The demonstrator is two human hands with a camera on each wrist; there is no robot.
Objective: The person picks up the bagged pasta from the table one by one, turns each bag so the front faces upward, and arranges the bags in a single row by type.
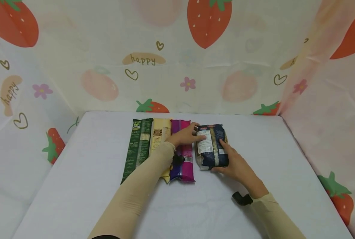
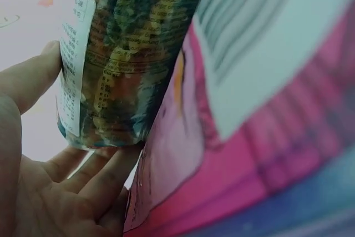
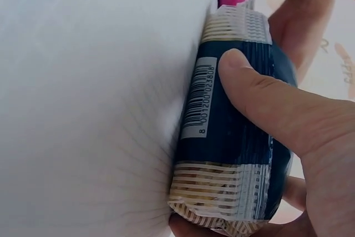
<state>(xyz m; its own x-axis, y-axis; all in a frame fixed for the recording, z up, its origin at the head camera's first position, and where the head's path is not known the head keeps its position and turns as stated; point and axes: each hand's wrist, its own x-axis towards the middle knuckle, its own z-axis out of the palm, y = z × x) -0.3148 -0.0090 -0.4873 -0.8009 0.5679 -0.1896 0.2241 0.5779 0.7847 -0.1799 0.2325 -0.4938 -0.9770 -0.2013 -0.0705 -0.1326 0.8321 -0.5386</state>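
Note:
A dark blue bag of pasta with a white label lies on the right of the row of packets. My left hand holds its far left side, the thumb on the label and the other fingers along the far edge. In the left wrist view the left hand's thumb and fingers flank the bag. At the near right corner my right hand grips it. The right wrist view shows the right thumb by the barcode on the near end, with other fingers partly hidden round the side.
Left of the bag, a magenta and purple packet, a yellow packet and a long green packet lie side by side. The left forearm crosses over them. White cloth covers the table; printed curtains enclose its back and sides.

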